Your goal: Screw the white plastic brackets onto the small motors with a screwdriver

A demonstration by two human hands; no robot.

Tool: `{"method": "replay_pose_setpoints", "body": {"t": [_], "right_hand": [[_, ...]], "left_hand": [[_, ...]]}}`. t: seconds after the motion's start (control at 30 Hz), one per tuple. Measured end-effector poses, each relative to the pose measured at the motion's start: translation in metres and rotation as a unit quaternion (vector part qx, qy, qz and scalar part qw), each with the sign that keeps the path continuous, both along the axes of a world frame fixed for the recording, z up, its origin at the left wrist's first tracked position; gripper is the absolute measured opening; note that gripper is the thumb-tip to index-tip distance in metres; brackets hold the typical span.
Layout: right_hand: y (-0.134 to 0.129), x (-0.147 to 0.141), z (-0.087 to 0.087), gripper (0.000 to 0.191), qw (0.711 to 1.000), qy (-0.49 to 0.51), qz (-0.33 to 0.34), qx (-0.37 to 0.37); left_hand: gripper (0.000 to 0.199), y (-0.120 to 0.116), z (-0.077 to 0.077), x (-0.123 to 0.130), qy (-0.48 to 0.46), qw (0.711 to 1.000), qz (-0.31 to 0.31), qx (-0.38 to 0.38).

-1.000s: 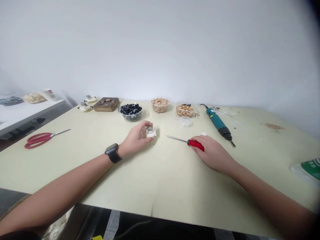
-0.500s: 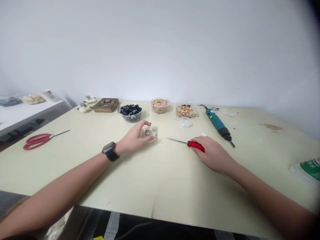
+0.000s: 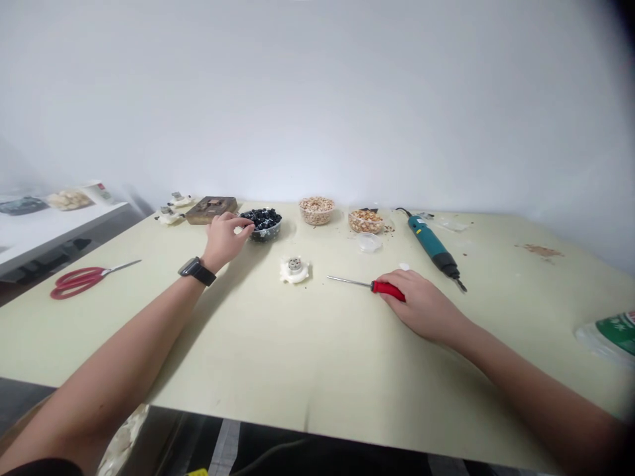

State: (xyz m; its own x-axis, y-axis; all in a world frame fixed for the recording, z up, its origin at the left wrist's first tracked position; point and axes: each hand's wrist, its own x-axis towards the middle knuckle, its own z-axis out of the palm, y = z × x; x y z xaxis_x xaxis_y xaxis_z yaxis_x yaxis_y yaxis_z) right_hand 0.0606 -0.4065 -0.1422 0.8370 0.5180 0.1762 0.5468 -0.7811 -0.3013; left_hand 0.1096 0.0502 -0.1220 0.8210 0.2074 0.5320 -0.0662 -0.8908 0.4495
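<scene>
White scalloped part (image 3: 294, 270): flat on table (image 3: 317, 357), wavy lobed rim, round grey metallic-looking piece with dark spots on top at its middle. Sits between the two hands, right of and nearer the wearer than the left fingertips, beyond the screwdriver tip on its left side.

Left hand (image 3: 227, 239): at the near left rim of bowl of black pieces (image 3: 262, 223), thumb and fingers nearly together; whether anything is pinched, cannot tell. Right hand (image 3: 421, 304): fingers closed round red handle of screwdriver (image 3: 389, 289), shaft pointing left toward the white part.

Writing: green label (image 3: 618, 332) on clear container, far right of right fingers, pale characters, cut off by frame edge, unreadable. Dark smartwatch (image 3: 197, 270) on left wrist, nothing legible. Teal power tool (image 3: 432, 246), small yellow mark and pale label, too small to read.

Edges: near table edge well below both hands. Bare tabletop between the forearms, and left of left fingers up to red scissors (image 3: 82, 281). Wooden block (image 3: 211, 209) just behind left fingers. Beyond right fingers, clear lid (image 3: 369, 242); power tool to their upper right.
</scene>
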Motion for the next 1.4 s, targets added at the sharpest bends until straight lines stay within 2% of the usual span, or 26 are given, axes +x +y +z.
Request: {"method": "replay_pose_setpoints", "body": {"t": [0.2,0.5,0.77,0.97,1.4], "right_hand": [[0.001,0.000,0.001,0.030,1.000,0.004,-0.001,0.001],[0.000,0.000,0.001,0.030,1.000,0.004,0.004,-0.002],[0.000,0.000,0.002,0.031,1.000,-0.002,0.004,-0.012],[0.000,0.000,0.002,0.032,1.000,-0.004,0.008,-0.016],[0.001,-0.002,0.005,0.034,1.000,-0.001,0.000,-0.023]], "left_hand": [[0.019,0.001,0.000,0.003,-0.018,0.998,-0.023,-0.055],[0.024,-0.002,-0.001,0.001,-0.098,0.994,-0.036,-0.044],[0.018,-0.012,0.000,-0.002,-0.098,0.987,-0.049,-0.121],[0.015,-0.014,0.001,-0.003,-0.100,0.983,-0.046,-0.144],[0.018,-0.015,0.003,-0.006,-0.086,0.987,-0.056,-0.124]]}}
